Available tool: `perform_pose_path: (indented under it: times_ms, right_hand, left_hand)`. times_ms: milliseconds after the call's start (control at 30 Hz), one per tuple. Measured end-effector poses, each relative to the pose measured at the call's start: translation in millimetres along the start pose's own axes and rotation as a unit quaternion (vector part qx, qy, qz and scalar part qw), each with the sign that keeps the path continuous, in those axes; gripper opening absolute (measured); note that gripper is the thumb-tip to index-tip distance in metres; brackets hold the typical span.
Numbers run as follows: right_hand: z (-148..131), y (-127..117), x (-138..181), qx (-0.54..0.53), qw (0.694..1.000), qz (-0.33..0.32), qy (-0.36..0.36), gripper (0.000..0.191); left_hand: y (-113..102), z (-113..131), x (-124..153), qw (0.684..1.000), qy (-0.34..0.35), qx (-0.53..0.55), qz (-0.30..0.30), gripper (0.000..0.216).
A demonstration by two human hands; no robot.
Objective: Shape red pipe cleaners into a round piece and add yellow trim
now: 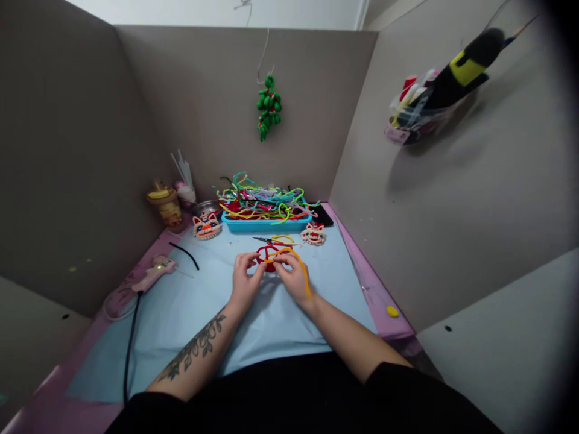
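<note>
Both my hands meet over the light blue mat (181, 313). My left hand (244, 280) pinches a small red pipe-cleaner piece (268, 260) from the left. My right hand (294, 277) pinches an orange pipe cleaner (304, 271) that loops over the red piece and trails down past my wrist. Just beyond the hands lie scissors (266, 241) and a yellow pipe cleaner (284, 238).
A blue tray (266, 225) heaped with coloured pipe cleaners stands at the back. Two small lion-head crafts (207, 226) (313, 233) flank it. A pink glue gun (154, 272) with a black cord lies left. A cup (166, 205) sits back left. Cardboard walls enclose the desk.
</note>
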State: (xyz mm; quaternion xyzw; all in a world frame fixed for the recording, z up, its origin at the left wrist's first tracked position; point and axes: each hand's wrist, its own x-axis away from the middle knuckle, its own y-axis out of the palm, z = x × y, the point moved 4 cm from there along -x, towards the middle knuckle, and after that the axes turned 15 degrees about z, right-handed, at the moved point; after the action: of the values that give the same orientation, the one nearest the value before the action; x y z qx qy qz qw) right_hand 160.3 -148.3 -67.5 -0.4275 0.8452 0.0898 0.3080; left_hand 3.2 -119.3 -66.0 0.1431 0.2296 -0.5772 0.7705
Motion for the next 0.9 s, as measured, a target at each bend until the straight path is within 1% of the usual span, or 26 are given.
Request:
perform_pose_path:
  times_ms: [67,167,333,433,500,567,700,900]
  right_hand:
    - [1,1,0,-0.003,1.0,-0.015,-0.009,0.01]
    - [1,3,1,-0.008,0.999,-0.04,-0.019,0.011]
    - [1,5,1,-0.023,0.998,-0.066,-0.007,0.012]
    - [0,5,1,-0.025,0.997,-0.078,0.006,0.012]
    - [-1,6,0,-0.03,0.996,-0.083,0.019,0.012]
    - [0,6,0,-0.044,0.994,-0.08,0.052,0.013]
    - [8,6,0,-0.065,0.988,-0.068,0.12,0.008]
    - [15,12,1,-0.122,0.965,-0.097,0.209,0.013]
  left_hand:
    - [-3,4,-1,0.998,0.05,-0.032,-0.001,0.017]
    - [-3,9,0,0.992,0.109,-0.066,-0.024,0.011]
    - [-1,10,1,0.978,0.166,-0.107,-0.072,0.01]
    - [2,9,0,0.973,0.172,-0.118,-0.099,0.01]
    - [3,8,0,0.973,0.167,-0.122,-0.104,0.011]
    - [3,7,0,0.974,0.161,-0.123,-0.104,0.012]
    - [4,6,0,0.973,0.158,-0.112,-0.122,0.011]
    - [3,8,-4,0.975,0.156,-0.089,-0.134,0.012]
